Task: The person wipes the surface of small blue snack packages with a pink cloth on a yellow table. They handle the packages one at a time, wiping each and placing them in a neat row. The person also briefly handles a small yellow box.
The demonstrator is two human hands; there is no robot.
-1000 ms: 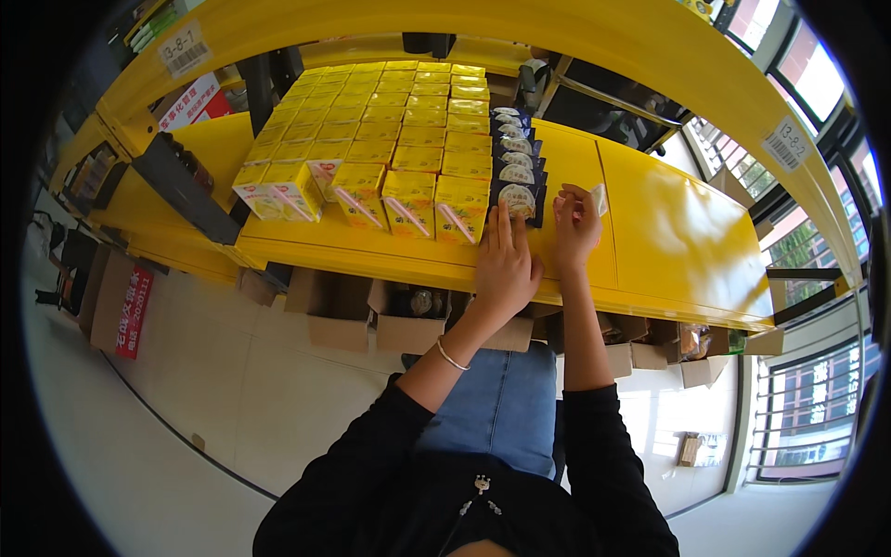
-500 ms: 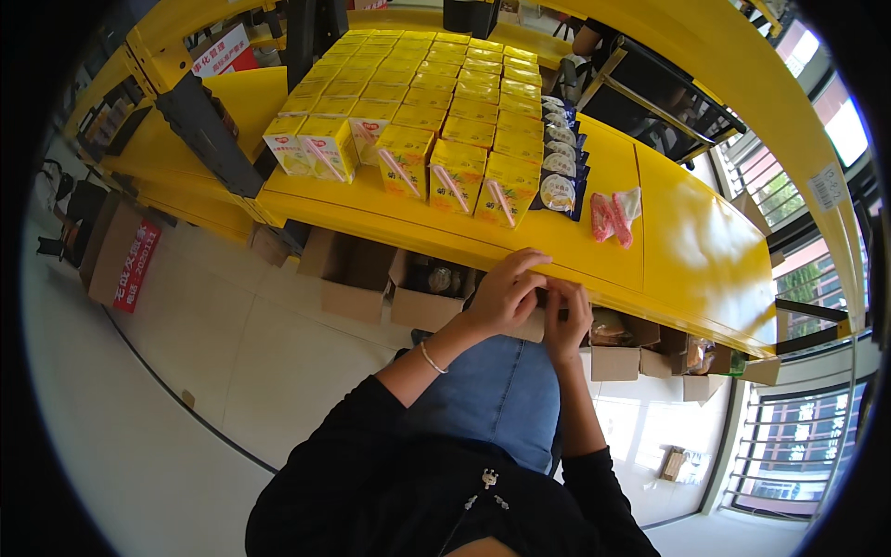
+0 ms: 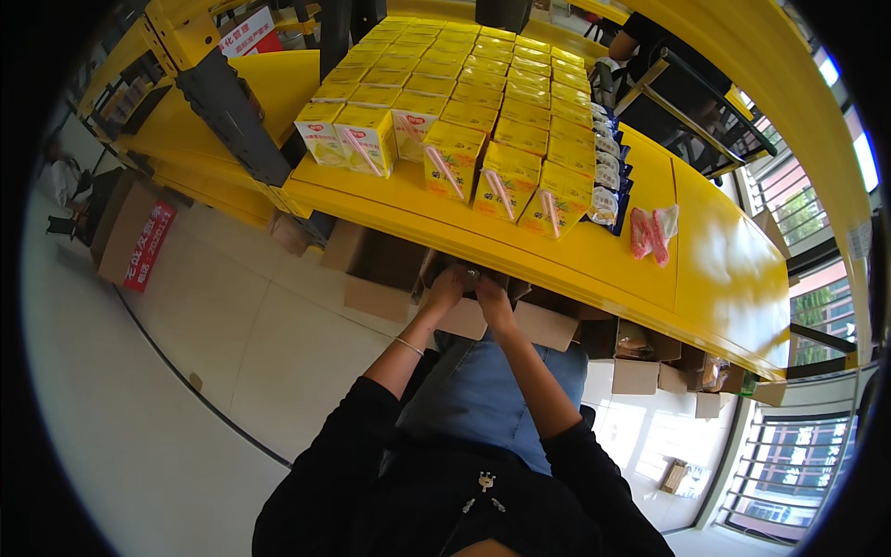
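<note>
Both hands reach down into a cardboard box (image 3: 461, 318) under the front edge of the yellow shelf. My left hand (image 3: 449, 286), on the left side of the box opening, has its fingers curled in around a small shiny item (image 3: 473, 274). From the right, my right hand (image 3: 492, 297) meets it there, fingers bent in at the same spot. Shadow and the fingers themselves hide most of that item, so its kind does not show. On the shelf (image 3: 436, 227) above stand rows of yellow drink cartons (image 3: 510, 181), the front ones with pink-striped straws on them.
Blue-and-white packets (image 3: 605, 176) line the cartons' right side. Two pink-and-white wrapped pieces (image 3: 654, 234) lie farther right. More open boxes (image 3: 636, 357) stand below the shelf. A dark metal upright (image 3: 232, 125) rises at left; a black cart (image 3: 710, 111) stands behind, beside another person.
My hands have moved left and down, from close together in front of the shelf edge into the box below it. The view has shifted, so the shelf sits farther right.
</note>
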